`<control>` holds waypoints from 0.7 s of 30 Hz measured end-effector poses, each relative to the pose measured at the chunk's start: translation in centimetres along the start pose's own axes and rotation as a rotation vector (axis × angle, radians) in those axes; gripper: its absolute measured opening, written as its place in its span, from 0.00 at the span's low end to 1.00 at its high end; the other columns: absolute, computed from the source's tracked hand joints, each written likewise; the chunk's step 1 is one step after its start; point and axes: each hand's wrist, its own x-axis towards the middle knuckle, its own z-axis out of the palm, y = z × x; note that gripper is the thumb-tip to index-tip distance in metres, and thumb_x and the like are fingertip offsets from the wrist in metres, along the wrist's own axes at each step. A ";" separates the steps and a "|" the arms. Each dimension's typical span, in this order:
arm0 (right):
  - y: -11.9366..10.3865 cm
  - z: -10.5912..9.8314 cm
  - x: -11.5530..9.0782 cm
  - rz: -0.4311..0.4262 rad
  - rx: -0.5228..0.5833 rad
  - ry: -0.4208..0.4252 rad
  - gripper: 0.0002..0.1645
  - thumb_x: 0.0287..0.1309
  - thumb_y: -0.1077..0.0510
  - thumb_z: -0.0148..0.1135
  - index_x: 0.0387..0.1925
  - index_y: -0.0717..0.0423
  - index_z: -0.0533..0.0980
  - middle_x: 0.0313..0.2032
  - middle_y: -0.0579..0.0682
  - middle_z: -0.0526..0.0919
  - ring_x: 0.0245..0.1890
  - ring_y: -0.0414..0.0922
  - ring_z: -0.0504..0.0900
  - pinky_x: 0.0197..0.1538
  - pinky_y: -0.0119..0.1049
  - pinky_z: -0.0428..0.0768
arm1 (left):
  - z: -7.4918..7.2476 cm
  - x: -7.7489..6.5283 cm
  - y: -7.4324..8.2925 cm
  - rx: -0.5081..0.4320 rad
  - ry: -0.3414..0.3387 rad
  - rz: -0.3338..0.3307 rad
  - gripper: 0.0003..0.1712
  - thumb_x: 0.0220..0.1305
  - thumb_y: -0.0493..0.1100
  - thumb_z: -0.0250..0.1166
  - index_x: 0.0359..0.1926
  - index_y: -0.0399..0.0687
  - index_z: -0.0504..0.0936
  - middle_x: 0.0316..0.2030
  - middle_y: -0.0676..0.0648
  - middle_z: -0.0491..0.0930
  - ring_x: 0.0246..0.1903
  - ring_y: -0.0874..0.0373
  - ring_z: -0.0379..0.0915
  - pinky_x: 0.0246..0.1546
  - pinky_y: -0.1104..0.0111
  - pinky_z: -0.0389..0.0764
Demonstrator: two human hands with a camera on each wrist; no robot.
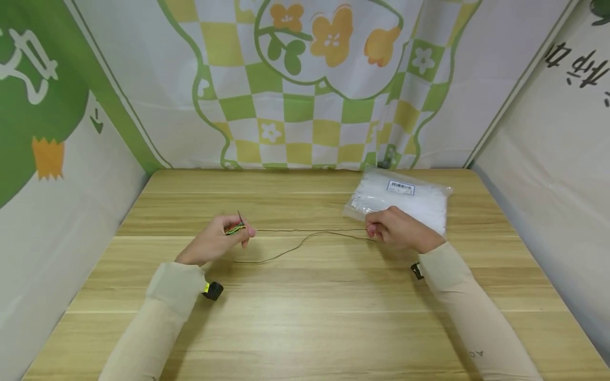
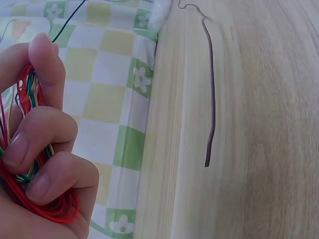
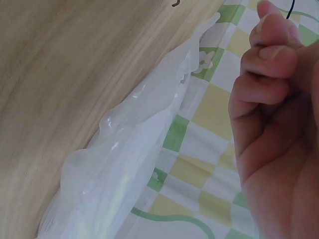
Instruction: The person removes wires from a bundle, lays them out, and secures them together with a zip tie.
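Observation:
My left hand (image 1: 221, 235) grips a looped bundle of thin coloured wires (image 2: 60, 206), mostly red with some green and yellow, its fingers curled round it. A dark wire (image 1: 310, 230) runs nearly straight from that hand across to my right hand (image 1: 395, 228). The right thumb and fingers pinch the wire's other end, with the remaining fingers curled in the right wrist view. Below this span, a second length of dark wire (image 1: 281, 255) curves along the table. One loose end of dark wire (image 2: 212, 99) shows in the left wrist view.
A clear plastic bag (image 1: 397, 193) full of white strips, with a barcode label, lies at the back right of the wooden table (image 1: 295, 328), partly behind my right hand. Printed cloth (image 1: 312, 121) hangs along the table's far edge, and further cloth walls stand on both sides.

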 end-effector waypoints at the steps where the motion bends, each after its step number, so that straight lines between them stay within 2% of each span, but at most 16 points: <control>1: 0.0 0.0 -0.1 -0.001 -0.001 0.001 0.21 0.57 0.79 0.53 0.23 0.51 0.74 0.19 0.38 0.73 0.23 0.31 0.70 0.31 0.29 0.73 | -0.1 0.0 -0.1 -0.009 0.005 -0.004 0.22 0.78 0.52 0.63 0.30 0.41 0.78 0.48 0.35 0.83 0.55 0.49 0.77 0.60 0.59 0.71; 5: 0.1 -0.3 -0.5 0.037 -0.001 -0.019 0.21 0.57 0.80 0.53 0.23 0.52 0.74 0.19 0.37 0.71 0.22 0.31 0.68 0.31 0.29 0.72 | -0.4 -0.4 -0.4 0.011 0.015 -0.009 0.20 0.80 0.50 0.60 0.32 0.41 0.76 0.49 0.37 0.82 0.57 0.51 0.75 0.62 0.56 0.70; 8: 0.3 -0.5 -0.8 0.080 -0.015 -0.044 0.21 0.56 0.80 0.52 0.24 0.53 0.76 0.19 0.37 0.71 0.22 0.31 0.69 0.32 0.29 0.72 | -0.7 -0.6 -0.5 0.086 -0.043 0.044 0.11 0.80 0.39 0.59 0.36 0.41 0.78 0.41 0.41 0.82 0.47 0.53 0.78 0.52 0.60 0.76; 10: 0.4 -0.6 -0.9 0.102 -0.017 -0.062 0.21 0.57 0.80 0.51 0.25 0.52 0.76 0.20 0.37 0.72 0.22 0.32 0.69 0.33 0.30 0.73 | -0.7 -0.7 -0.5 0.201 -0.087 0.109 0.08 0.78 0.35 0.59 0.37 0.43 0.80 0.33 0.47 0.79 0.37 0.57 0.75 0.42 0.65 0.78; 12: 0.4 -0.7 -1.0 0.124 -0.016 -0.075 0.21 0.57 0.80 0.50 0.26 0.52 0.77 0.20 0.37 0.73 0.22 0.32 0.69 0.34 0.30 0.73 | -0.7 -0.6 -0.5 0.331 -0.110 0.182 0.10 0.75 0.31 0.59 0.36 0.46 0.80 0.28 0.54 0.75 0.29 0.61 0.70 0.34 0.68 0.74; 16: 0.5 -0.9 -1.1 0.158 0.010 -0.098 0.21 0.60 0.79 0.49 0.27 0.53 0.76 0.20 0.37 0.71 0.22 0.33 0.68 0.34 0.31 0.72 | -0.5 -0.6 -0.5 0.571 -0.071 0.276 0.15 0.76 0.35 0.61 0.29 0.53 0.76 0.23 0.61 0.68 0.25 0.67 0.63 0.32 0.69 0.69; 18: 0.6 -0.7 -1.1 0.167 0.015 -0.108 0.19 0.62 0.79 0.50 0.27 0.55 0.76 0.19 0.37 0.71 0.21 0.32 0.68 0.34 0.30 0.72 | -0.4 -0.6 -0.5 0.632 -0.055 0.286 0.17 0.76 0.37 0.62 0.27 0.55 0.75 0.22 0.61 0.69 0.24 0.67 0.62 0.31 0.69 0.69; 21: 0.7 -0.4 -1.1 0.172 0.016 -0.116 0.18 0.66 0.77 0.51 0.27 0.56 0.76 0.18 0.38 0.72 0.20 0.31 0.67 0.34 0.30 0.72 | -0.3 -0.7 -0.4 0.697 -0.045 0.256 0.18 0.77 0.40 0.62 0.26 0.56 0.74 0.20 0.61 0.70 0.22 0.67 0.60 0.27 0.70 0.67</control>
